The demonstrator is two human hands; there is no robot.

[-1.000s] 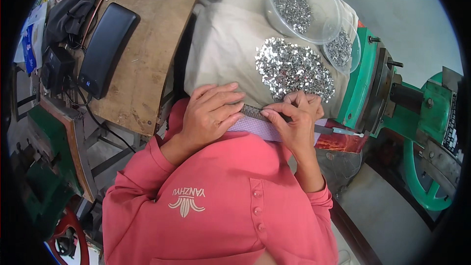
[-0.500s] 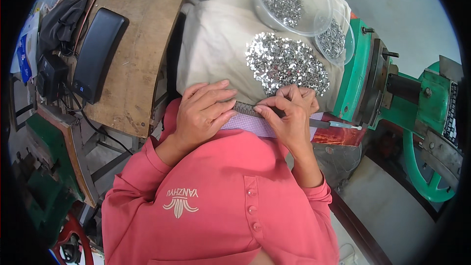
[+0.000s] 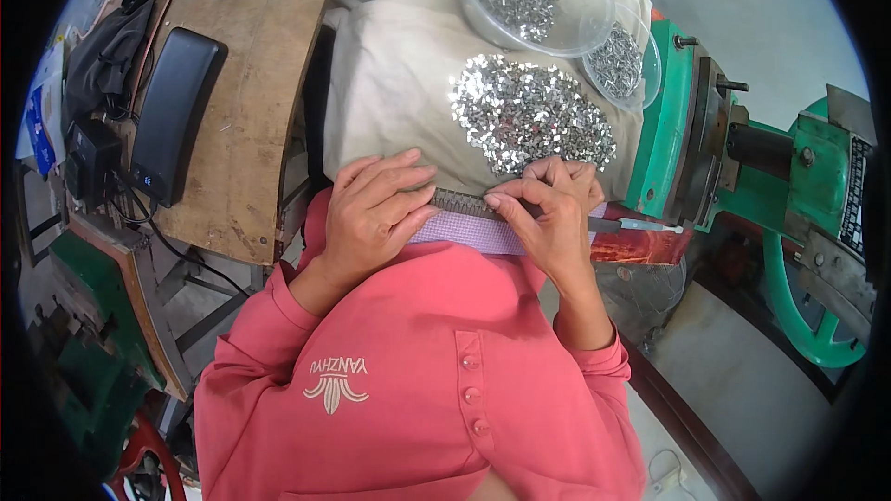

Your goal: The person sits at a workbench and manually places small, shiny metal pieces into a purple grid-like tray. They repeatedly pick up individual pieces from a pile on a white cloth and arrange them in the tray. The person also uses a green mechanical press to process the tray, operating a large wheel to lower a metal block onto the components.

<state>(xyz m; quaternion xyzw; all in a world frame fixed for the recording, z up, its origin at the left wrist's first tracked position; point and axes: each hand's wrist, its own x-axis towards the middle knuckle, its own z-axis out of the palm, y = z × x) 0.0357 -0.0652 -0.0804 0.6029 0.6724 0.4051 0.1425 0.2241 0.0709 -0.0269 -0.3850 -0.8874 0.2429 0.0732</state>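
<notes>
A narrow dark metal strip with a row of slots (image 3: 461,203) lies crosswise in front of me, over a purple checked cloth (image 3: 459,229). My left hand (image 3: 376,207) has its thumb and fingers closed about the strip's left end. At the other end, my right hand (image 3: 555,213) pinches at the strip with thumb and forefinger, its other fingers curled. Whether a small piece sits in that pinch is hidden. Just beyond both hands, a pile of small shiny metal pieces (image 3: 534,116) is spread on a pale cloth (image 3: 390,83).
Behind the pile stand a clear tub of metal pieces (image 3: 594,0) and a smaller clear dish (image 3: 650,83). A tool with a light blue handle (image 3: 645,225) lies right of my right hand. Green machine (image 3: 807,186) at right; wooden table (image 3: 246,130) with a black power bank (image 3: 176,116) at left.
My right fingertips have shifted a little right along the strip, so more slots show between my hands. The left hand keeps its hold. The whole view has shifted slightly.
</notes>
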